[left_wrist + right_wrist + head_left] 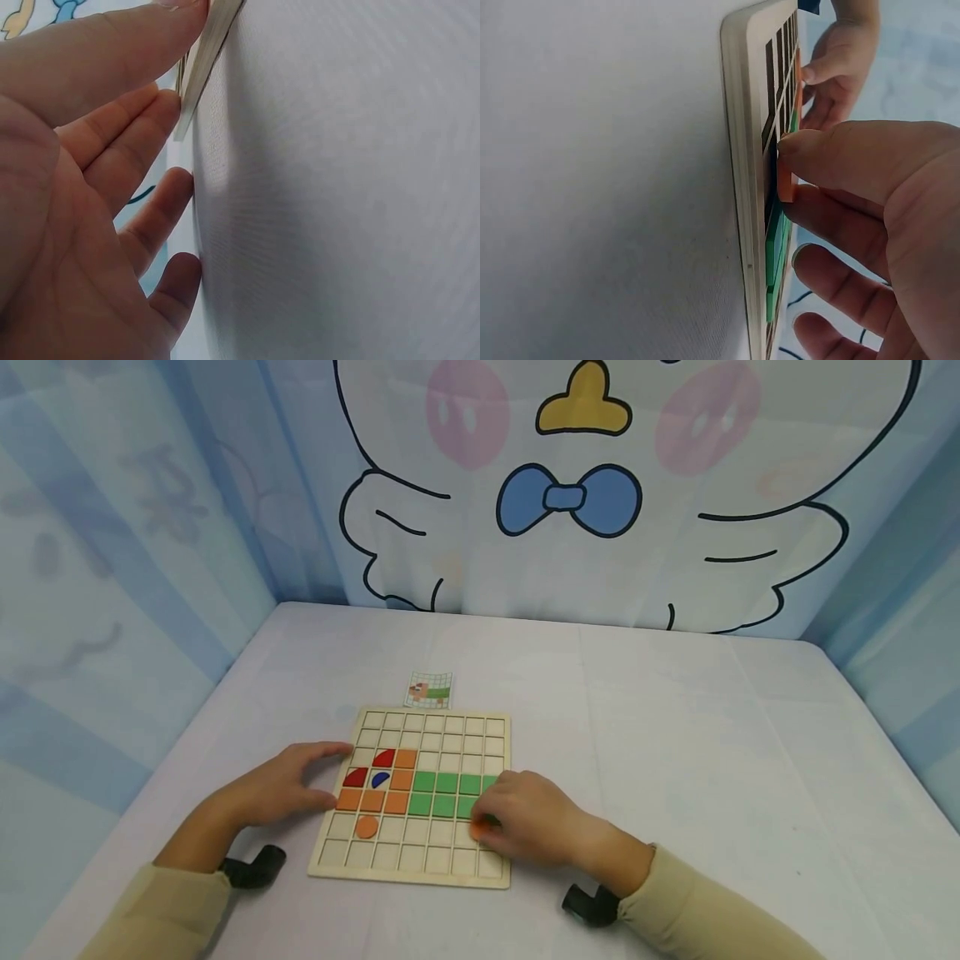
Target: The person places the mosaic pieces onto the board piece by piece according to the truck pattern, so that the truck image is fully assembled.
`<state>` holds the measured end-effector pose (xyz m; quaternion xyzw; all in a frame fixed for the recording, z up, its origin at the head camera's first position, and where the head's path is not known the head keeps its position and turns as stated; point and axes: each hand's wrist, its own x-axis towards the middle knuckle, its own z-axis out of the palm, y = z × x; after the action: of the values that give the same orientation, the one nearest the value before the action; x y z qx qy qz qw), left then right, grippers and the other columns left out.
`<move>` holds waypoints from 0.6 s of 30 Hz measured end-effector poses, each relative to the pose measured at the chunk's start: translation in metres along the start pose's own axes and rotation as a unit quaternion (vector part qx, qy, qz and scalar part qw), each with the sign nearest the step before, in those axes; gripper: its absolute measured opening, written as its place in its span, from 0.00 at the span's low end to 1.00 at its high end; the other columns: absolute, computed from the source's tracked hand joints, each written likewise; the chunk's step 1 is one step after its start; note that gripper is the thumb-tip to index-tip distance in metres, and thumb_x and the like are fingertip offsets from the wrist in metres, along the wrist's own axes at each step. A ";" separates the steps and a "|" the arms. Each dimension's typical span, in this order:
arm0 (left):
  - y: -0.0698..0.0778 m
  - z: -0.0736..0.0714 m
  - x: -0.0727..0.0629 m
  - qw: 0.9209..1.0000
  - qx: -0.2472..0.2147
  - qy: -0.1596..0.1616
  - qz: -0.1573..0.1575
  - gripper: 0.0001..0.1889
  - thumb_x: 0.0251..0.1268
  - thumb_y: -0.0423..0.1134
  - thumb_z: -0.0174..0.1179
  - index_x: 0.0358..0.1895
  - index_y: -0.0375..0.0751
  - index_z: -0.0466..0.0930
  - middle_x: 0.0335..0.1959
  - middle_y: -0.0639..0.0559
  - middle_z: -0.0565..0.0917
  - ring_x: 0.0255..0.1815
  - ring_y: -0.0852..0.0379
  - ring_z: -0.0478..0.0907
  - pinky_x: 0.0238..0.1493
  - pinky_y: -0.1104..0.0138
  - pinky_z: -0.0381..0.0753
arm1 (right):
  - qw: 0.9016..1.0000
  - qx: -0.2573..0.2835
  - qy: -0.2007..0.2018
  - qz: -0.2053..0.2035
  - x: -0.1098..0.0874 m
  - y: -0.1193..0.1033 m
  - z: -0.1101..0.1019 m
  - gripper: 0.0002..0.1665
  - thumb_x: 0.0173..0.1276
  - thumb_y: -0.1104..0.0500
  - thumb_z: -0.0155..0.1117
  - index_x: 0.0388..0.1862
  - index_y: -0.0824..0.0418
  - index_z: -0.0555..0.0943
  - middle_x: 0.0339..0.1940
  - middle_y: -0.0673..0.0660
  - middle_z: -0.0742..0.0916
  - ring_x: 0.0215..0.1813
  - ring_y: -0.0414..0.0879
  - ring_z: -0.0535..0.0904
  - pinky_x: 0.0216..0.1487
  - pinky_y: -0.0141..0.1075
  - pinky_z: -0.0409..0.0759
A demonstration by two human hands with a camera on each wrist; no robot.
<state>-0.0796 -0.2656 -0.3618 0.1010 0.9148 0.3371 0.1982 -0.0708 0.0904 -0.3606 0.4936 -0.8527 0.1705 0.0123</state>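
A wooden grid board point(408, 874) lies on the table, with flat coloured pieces in its cells. My right hand point(528, 818) is over its right side, pinching an orange piece point(785, 178) between thumb and index finger. The row of green square tiles point(446, 784) ends under that hand, partly hidden. Along the board's left edge, my left hand point(273, 785) rests its thumb and fingertips, fingers extended and spread. Orange square tiles point(372, 801), red curved pieces point(384, 758), a blue half-round piece point(380, 780) and an orange disc point(366, 827) sit in the cells.
A small picture card point(429, 691) with a gridded coloured design lies just beyond the board's far edge. A white cloth covers the table point(675, 735). Printed curtains point(562, 568) stand behind it and at both sides. Black wrist devices point(258, 868) are worn on both arms.
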 end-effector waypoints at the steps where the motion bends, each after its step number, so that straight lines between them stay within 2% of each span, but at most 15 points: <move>1: 0.000 0.000 0.000 1.000 0.000 0.000 0.000 0.39 0.57 0.41 0.73 0.72 0.37 0.68 0.73 0.34 0.65 0.75 0.31 0.54 0.69 0.36 0.56 | 1.000 -0.001 0.004 -0.004 0.000 0.000 0.001 0.02 0.64 0.56 0.72 0.33 0.52 0.85 0.31 0.40 0.86 0.35 0.39 0.77 0.36 0.31 0.74; 18: 0.002 0.001 -0.001 1.000 -0.007 -0.002 -0.009 0.39 0.57 0.40 0.73 0.72 0.37 0.68 0.73 0.34 0.65 0.75 0.31 0.54 0.69 0.35 0.55 | 0.999 -0.011 0.029 -0.012 -0.001 -0.005 0.006 0.02 0.64 0.57 0.72 0.35 0.52 0.88 0.33 0.43 0.88 0.33 0.39 0.77 0.34 0.29 0.73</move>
<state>-0.0784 -0.2638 -0.3603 0.0920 0.9130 0.3415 0.2034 -0.0656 0.0873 -0.3649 0.4987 -0.8476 0.1757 0.0447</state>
